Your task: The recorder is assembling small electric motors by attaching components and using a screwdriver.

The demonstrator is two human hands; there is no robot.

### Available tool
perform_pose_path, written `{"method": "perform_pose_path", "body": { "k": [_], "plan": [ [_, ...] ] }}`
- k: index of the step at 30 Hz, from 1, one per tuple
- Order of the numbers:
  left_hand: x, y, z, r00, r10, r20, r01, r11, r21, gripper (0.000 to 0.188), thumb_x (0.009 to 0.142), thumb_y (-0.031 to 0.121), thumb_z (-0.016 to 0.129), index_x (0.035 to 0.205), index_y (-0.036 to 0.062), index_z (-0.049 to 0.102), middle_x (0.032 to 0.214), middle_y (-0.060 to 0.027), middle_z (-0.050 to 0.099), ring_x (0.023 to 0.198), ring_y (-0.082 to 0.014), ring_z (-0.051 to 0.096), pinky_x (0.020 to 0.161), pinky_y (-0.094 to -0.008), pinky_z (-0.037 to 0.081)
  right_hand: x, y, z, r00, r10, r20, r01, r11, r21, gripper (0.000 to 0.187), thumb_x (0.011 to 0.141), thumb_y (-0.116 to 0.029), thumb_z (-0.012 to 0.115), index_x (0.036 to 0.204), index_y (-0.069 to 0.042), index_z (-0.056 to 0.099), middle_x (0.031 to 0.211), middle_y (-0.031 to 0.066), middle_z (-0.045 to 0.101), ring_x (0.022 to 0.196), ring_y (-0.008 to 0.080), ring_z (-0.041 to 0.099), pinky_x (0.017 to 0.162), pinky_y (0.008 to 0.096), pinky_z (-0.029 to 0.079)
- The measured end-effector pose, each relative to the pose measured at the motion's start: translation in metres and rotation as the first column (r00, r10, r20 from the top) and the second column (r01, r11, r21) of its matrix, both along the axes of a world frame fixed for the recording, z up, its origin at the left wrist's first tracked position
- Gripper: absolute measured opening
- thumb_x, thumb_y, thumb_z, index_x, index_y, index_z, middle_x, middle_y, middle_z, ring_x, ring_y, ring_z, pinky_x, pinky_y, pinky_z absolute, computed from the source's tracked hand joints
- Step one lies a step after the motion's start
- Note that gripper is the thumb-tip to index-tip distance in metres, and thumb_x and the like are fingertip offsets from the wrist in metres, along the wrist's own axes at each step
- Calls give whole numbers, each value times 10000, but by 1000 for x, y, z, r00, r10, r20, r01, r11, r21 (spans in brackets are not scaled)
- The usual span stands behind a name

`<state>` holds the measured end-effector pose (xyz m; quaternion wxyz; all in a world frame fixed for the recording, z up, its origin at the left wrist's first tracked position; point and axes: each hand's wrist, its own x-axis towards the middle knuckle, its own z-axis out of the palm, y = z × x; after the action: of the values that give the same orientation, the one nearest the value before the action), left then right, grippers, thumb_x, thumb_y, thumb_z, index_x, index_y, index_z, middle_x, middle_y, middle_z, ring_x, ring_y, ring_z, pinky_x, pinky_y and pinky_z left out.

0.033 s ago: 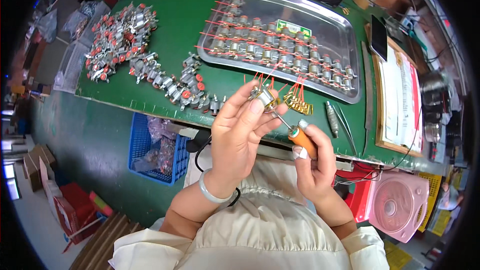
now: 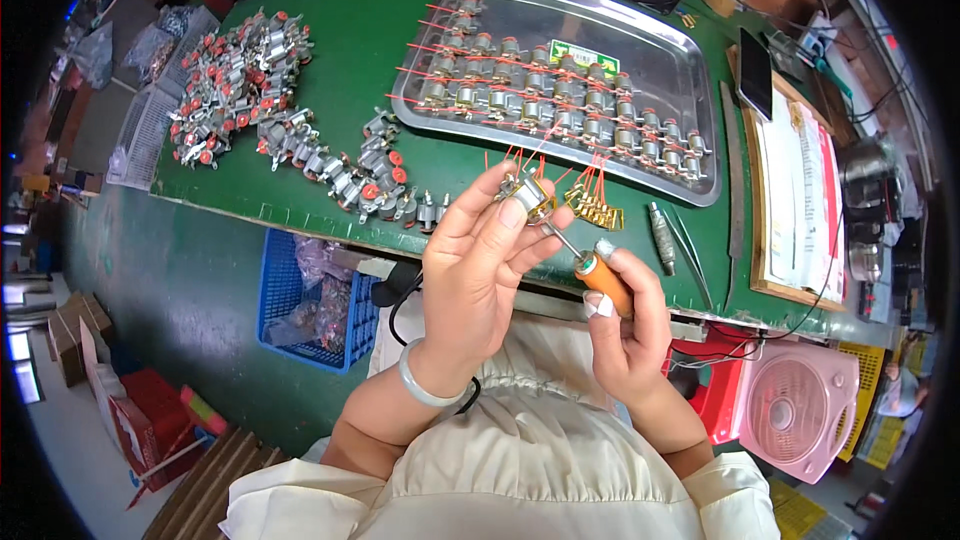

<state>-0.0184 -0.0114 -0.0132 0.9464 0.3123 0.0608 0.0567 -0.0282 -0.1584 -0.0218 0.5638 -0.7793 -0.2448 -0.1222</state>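
My left hand [image 2: 470, 265] pinches a small silver motor [image 2: 522, 192] with brass-coloured metal on it between thumb and fingers, above the table's near edge. In my right hand [image 2: 632, 325] is a screwdriver [image 2: 606, 282] with an orange handle. Its thin shaft points up and left to the motor; my left fingers partly hide where the tip meets it. Just right of the motor lie several brass-coloured brackets [image 2: 597, 212] with red wires. Beyond my hands, a metal tray [image 2: 660, 45] holds rows of similar motors with red wires.
Loose motors [image 2: 245, 80] are heaped on the green table [image 2: 350, 15] at left, with a line of them trailing toward my left hand. Tweezers [image 2: 692, 258] and a grey pen-like tool [image 2: 662, 238] lie at right, beside a clipboard [image 2: 760, 240]. Below stand a blue basket [image 2: 290, 340] and a pink fan [image 2: 800, 405].
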Motion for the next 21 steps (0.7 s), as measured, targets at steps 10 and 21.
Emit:
{"method": "perform_pose_path", "body": {
  "k": [10, 21],
  "plan": [
    [8, -10, -2, 998, 63, 4, -63, 997, 53, 329, 877, 73, 493, 1196, 24, 432, 1074, -162, 561, 923, -240, 604, 750, -299, 528, 6, -15, 6, 852, 200, -483, -29, 940, 339, 294, 876, -73, 476, 1150, 33, 472, 801, 103, 548, 581, 99, 474, 514, 212, 396],
    [10, -14, -4, 989, 137, 50, -143, 980, 140, 330, 871, 52, 495, 1191, 10, 429, 1050, -168, 569, 907, -258, 608, 744, -312, 529, 12, 1, -9, 899, 154, -410, 11, 928, 372, 331, 931, -225, 402, 1163, 4, 453, 581, 19, 418, 441, 66, 324, 400, 202, 296]
  ]
}}
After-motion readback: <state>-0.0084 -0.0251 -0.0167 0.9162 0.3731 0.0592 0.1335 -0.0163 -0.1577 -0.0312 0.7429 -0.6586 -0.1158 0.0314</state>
